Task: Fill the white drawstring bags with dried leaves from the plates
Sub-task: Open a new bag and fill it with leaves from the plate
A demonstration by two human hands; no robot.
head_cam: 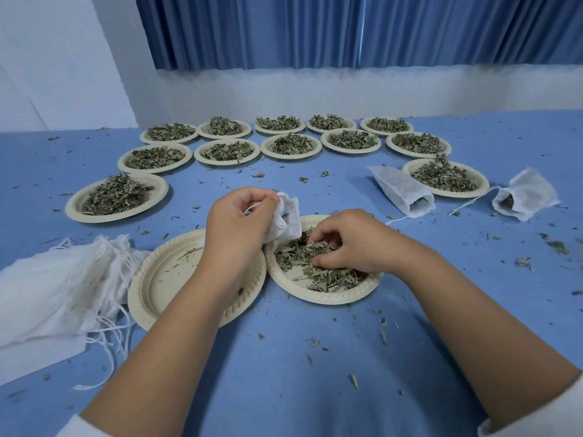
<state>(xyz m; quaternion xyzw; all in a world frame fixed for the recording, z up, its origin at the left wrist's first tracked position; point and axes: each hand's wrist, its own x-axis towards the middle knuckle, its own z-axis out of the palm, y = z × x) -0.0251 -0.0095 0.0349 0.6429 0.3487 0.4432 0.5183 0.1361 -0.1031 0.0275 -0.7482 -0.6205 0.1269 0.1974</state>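
Left hand [239, 222] pinches the white drawstring bag [288, 216] at the plate's [331, 298] 11 o'clock rim, right hand [353, 244] clenched on dried leaves [331, 277]; risk: bag mouth looks half-collapsed, so leaves may spill onto the surface [284, 373].

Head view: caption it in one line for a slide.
Left hand holds a bag at a plate's edge while the right hand gathers its dried leaves.
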